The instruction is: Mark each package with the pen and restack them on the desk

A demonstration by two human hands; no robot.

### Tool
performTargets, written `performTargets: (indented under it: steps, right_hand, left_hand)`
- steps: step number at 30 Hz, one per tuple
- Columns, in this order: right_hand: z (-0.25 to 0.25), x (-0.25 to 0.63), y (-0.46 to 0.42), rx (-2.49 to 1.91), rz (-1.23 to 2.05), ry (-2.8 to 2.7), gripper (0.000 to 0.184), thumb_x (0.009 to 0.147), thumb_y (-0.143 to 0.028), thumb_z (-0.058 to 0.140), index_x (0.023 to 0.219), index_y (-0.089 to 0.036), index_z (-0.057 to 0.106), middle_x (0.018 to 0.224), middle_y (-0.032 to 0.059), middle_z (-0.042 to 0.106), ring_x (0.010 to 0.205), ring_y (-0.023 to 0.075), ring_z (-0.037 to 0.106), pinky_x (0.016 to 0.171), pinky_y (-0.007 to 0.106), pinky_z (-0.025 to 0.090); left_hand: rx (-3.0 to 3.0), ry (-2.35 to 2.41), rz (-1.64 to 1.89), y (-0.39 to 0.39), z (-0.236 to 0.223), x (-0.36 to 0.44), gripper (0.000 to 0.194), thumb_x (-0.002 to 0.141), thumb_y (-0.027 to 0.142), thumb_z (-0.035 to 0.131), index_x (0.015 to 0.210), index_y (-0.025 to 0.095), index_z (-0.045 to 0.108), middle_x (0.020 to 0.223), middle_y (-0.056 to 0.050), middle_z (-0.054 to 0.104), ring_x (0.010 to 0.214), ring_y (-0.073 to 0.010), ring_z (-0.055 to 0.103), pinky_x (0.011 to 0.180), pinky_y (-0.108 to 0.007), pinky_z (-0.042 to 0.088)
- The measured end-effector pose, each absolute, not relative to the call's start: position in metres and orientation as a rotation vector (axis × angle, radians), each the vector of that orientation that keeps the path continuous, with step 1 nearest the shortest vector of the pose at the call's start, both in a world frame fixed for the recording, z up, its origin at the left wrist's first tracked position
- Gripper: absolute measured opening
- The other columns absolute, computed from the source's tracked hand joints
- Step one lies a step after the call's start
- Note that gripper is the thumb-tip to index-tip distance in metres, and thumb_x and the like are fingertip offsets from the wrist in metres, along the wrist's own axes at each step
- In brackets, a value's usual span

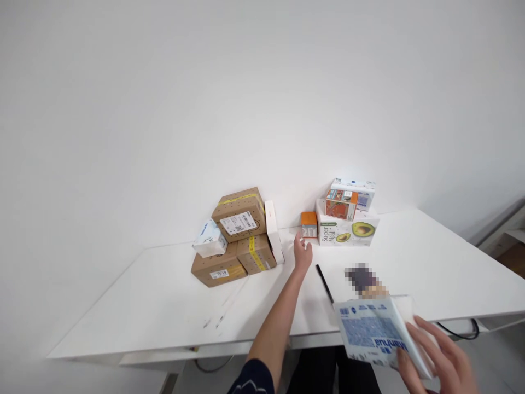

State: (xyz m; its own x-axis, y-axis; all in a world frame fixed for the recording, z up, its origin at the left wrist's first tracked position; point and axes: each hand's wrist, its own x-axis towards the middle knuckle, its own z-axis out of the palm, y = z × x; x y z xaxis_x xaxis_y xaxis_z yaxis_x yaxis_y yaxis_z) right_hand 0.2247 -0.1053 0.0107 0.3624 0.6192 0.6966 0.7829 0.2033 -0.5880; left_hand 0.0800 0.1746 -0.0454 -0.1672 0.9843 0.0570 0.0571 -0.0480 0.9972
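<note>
In my right hand [441, 355] is a white-and-blue soft tissue pack [371, 331], lettered "Manhua" and held tilted over the table's front edge. My left hand [302, 253] reaches across to the back of the table, its fingers partly spread and nothing visible in them. Just beyond its fingertips stands a small orange-and-grey box [309, 225]; whether they touch is unclear. To the right is a white avocado-print carton [348, 232], bearing a small orange box with pictures [340, 207] and another tissue pack [367, 191].
At the left, brown cardboard boxes [240, 216] are stacked against the wall, with a tissue pack [210, 238] on one and a slim white box [274, 232] leaning beside them. A black pen [325, 283] and a blurred-out item [363, 279] lie on the white table [164, 306].
</note>
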Motion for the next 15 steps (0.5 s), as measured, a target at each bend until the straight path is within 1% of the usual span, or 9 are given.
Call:
performTargets:
  steps: [1, 3, 4, 6, 8, 11, 13, 15]
  right_hand:
    - [0.012, 0.222, -0.100, -1.470, -0.149, -1.360, 0.054, 0.077, -0.035, 0.061, 0.128, -0.047, 0.052, 0.117, 0.0079, 0.059, 0.110, 0.0352, 0.058, 0.064, 0.051, 0.057]
    - [0.013, 0.213, -0.085, -1.423, -0.093, -1.371, 0.044, 0.081, -0.031, 0.059, 0.124, -0.035, 0.055, 0.117, 0.0103, 0.058, 0.112, 0.0333, 0.057, 0.078, 0.052, 0.054]
    - [0.013, 0.207, -0.077, -1.406, -0.059, -1.349, 0.039, 0.082, -0.030, 0.059, 0.121, -0.031, 0.056, 0.116, 0.0111, 0.057, 0.113, 0.0329, 0.055, 0.086, 0.054, 0.051]
    - [0.011, 0.191, -0.062, -1.388, 0.064, -1.264, 0.033, 0.084, -0.031, 0.057, 0.116, -0.025, 0.057, 0.117, 0.0119, 0.057, 0.117, 0.0323, 0.052, 0.095, 0.056, 0.043]
    - [0.007, 0.171, -0.049, -1.386, 0.274, -1.126, 0.033, 0.085, -0.036, 0.055, 0.116, -0.024, 0.056, 0.121, 0.0116, 0.056, 0.118, 0.0307, 0.051, 0.095, 0.051, 0.044]
    - [-0.005, 0.139, -0.039, -1.381, 0.658, -0.935, 0.043, 0.087, -0.044, 0.052, 0.124, -0.023, 0.051, 0.124, 0.0111, 0.057, 0.111, 0.0274, 0.057, 0.087, 0.041, 0.050]
    - [-0.016, 0.123, -0.035, -1.387, 0.862, -0.904, 0.051, 0.087, -0.048, 0.050, 0.130, -0.022, 0.047, 0.124, 0.0113, 0.059, 0.102, 0.0252, 0.061, 0.083, 0.038, 0.052]
    - [-0.029, 0.117, -0.032, -1.417, 1.005, -0.974, 0.055, 0.087, -0.051, 0.049, 0.133, -0.021, 0.045, 0.127, 0.0118, 0.059, 0.100, 0.0244, 0.062, 0.083, 0.037, 0.052]
  left_hand:
    - [1.185, 1.317, 1.346, 0.160, -0.046, 0.070, 0.044, 0.078, 0.020, 0.060, 0.122, 0.017, 0.053, 0.131, -0.014, 0.054, 0.115, -0.0211, 0.057, 0.096, -0.032, 0.045]
    - [1.150, 1.250, 1.325, 0.122, -0.048, 0.048, 0.031, 0.080, 0.031, 0.061, 0.108, 0.017, 0.062, 0.118, -0.011, 0.063, 0.107, -0.0211, 0.061, 0.093, -0.034, 0.047]
    - [1.124, 1.225, 1.311, 0.101, -0.048, 0.037, 0.030, 0.080, 0.037, 0.060, 0.103, 0.017, 0.063, 0.112, -0.011, 0.066, 0.101, -0.0211, 0.064, 0.091, -0.035, 0.049]
    - [1.043, 1.183, 1.285, 0.059, -0.045, 0.014, 0.041, 0.083, 0.050, 0.056, 0.105, 0.017, 0.063, 0.107, -0.011, 0.067, 0.093, -0.0207, 0.066, 0.084, -0.035, 0.052]
    - [0.823, 1.010, 1.292, 0.022, -0.037, -0.007, 0.052, 0.083, 0.060, 0.052, 0.115, 0.019, 0.060, 0.113, -0.012, 0.066, 0.098, -0.0229, 0.065, 0.084, -0.036, 0.052]
    - [0.766, 0.855, 1.263, -0.014, -0.023, -0.030, 0.060, 0.086, 0.063, 0.045, 0.133, 0.026, 0.047, 0.132, -0.011, 0.056, 0.114, -0.0269, 0.059, 0.089, -0.041, 0.051]
    - [0.835, 0.883, 1.256, -0.023, -0.017, -0.041, 0.063, 0.086, 0.060, 0.050, 0.138, 0.028, 0.040, 0.139, -0.009, 0.051, 0.122, -0.0282, 0.053, 0.094, -0.042, 0.048]
    - [0.927, 0.997, 1.242, -0.022, -0.018, -0.049, 0.065, 0.083, 0.054, 0.058, 0.140, 0.028, 0.039, 0.142, -0.009, 0.048, 0.128, -0.0286, 0.048, 0.101, -0.042, 0.045]
